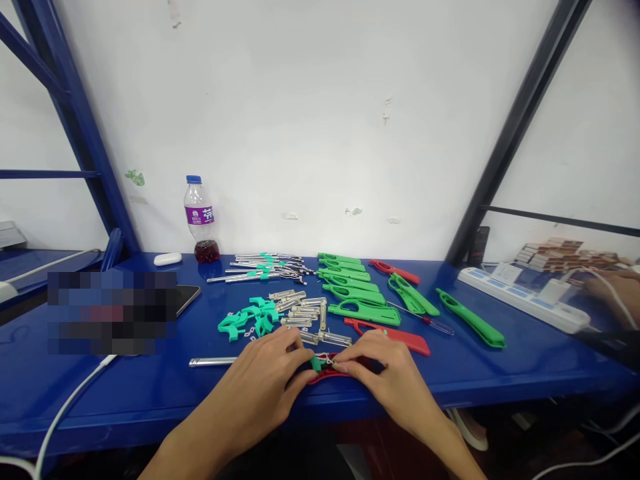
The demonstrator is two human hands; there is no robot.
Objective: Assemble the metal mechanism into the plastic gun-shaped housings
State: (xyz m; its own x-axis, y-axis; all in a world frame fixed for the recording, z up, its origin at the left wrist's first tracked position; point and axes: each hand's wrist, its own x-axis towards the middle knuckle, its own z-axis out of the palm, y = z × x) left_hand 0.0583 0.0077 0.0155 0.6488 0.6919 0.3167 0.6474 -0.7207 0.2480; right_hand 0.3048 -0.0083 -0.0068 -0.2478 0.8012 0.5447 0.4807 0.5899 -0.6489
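Left hand (pixel 270 367) grips the red plastic shell (pixel 327 377) at 6 o'clock on the blue table (pixel 125 393). Right hand (pixel 383 363) pinches narrowly at its interior, contents unclear; silver metal tube (pixel 213 362) lies toward 9 o'clock.

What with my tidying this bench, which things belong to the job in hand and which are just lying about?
Likely in the job:
- red open shell, at both hands
- silver tube
- green casings, red casings
- teal parts, clear parts, metal rods
- screwdriver

Likely just lying about:
- drink bottle
- white case
- phone
- power strip, though a plug sits in it
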